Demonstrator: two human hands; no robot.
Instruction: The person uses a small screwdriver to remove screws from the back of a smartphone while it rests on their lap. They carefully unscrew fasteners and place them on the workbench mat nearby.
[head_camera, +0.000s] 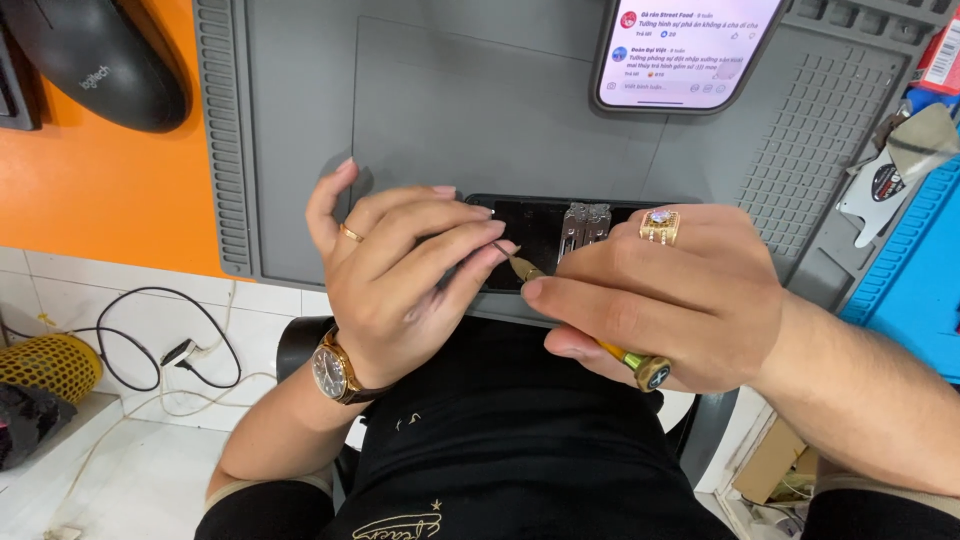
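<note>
The person's black shirt (500, 440) is nearest to the camera and fills the bottom of the view, with both forearms coming out over it. The right hand (670, 300) has its fingers closed around a thin screwdriver (600, 345) with a brass shaft and a round cap at the back end; its fine tip points to the left and meets the fingertips of the left hand (400, 270). The left hand wears a gold ring and a wristwatch (333, 372), and its fingers are curled and pinched together at the tip of the screwdriver; what they hold there, I cannot tell. Under both hands lies a dark opened phone (540, 235), at the near edge of a grey work mat (480, 110), with a small metal part visible on it. A second phone (685, 50) with a lit screen rests at the far side of the mat. A black computer mouse (95, 60) sits on the orange surface to the left.
</note>
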